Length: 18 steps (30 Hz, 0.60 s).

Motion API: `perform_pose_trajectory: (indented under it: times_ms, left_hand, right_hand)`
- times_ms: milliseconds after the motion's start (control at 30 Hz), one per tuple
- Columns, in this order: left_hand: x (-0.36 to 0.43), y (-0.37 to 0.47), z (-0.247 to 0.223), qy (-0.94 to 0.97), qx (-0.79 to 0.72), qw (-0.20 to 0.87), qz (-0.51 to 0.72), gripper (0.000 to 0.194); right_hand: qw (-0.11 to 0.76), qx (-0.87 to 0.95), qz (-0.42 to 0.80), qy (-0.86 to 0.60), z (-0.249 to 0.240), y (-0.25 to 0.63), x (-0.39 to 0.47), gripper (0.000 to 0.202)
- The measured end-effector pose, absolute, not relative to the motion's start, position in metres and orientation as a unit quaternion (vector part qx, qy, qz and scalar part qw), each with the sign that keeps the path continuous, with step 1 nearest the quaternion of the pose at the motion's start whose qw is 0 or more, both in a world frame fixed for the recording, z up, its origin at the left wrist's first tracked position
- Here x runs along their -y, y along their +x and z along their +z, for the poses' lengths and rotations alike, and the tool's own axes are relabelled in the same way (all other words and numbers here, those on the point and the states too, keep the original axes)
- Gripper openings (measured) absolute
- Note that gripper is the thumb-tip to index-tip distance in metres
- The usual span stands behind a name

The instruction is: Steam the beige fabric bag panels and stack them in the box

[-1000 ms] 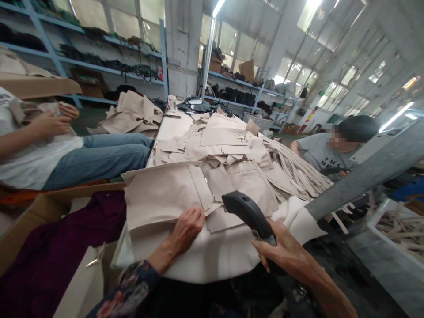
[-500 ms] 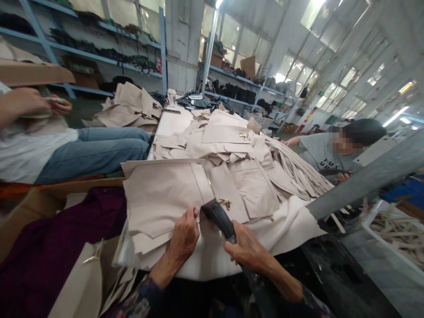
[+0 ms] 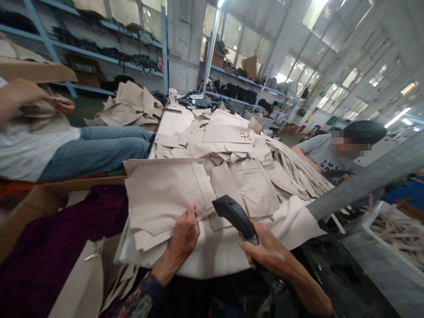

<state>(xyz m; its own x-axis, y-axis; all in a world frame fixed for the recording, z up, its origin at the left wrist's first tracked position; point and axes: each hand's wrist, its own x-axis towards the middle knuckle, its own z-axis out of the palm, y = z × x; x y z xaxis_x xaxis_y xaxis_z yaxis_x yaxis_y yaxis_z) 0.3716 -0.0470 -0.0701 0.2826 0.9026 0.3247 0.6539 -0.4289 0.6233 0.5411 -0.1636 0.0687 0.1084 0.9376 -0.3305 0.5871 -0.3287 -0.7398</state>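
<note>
My left hand is closed at the front edge of a stack of beige leather-like pieces, with thumb and fingers pinched together on the edge of the top piece. That piece has a stitched band and a metal zip along its right end. In my right hand is a black curved hand tool with a broad, flat end. Its tip hangs just right of the zip end, over a neighbouring beige piece; whether they touch I cannot tell. The tool's lower part is blurred below my hand.
Beige panels and strips heap across the table. A slanted metal post stands at the right, beside a white bin of scraps. At left, a cardboard box holds purple cloth. Two other people sit at either side.
My right hand and the black tool have moved right and slightly down, away from my left hand. The left hand stays at the stack's edge. The person at right has shifted an arm.
</note>
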Motion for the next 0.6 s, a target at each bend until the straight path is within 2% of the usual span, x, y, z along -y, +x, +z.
perform_pose_trajectory:
  times_ms: [233, 400, 500, 600]
  left_hand:
    - [0.055, 0.359, -0.056, 0.812, -0.463, 0.205, 0.292, 0.028]
    - [-0.002, 0.330, 0.000, 0.908, -0.343, 0.174, 0.166, 0.020]
    - [-0.068, 0.328, 0.035, 0.879, -0.408, 0.098, 0.225, 0.029]
    - [-0.128, 0.335, 0.042, 0.815, -0.499, 0.064, 0.287, 0.039]
  right_hand:
    - [0.243, 0.532, 0.436, -0.684, 0.056, 0.537, 0.149, 0.012]
    - [0.270, 0.532, 0.421, -0.683, 0.066, 0.552, 0.152, 0.009]
    - [0.256, 0.516, 0.423, -0.700, 0.065, 0.556, 0.154, 0.012]
    - [0.258, 0.533, 0.397, -0.701, 0.053, 0.563, 0.154, 0.017]
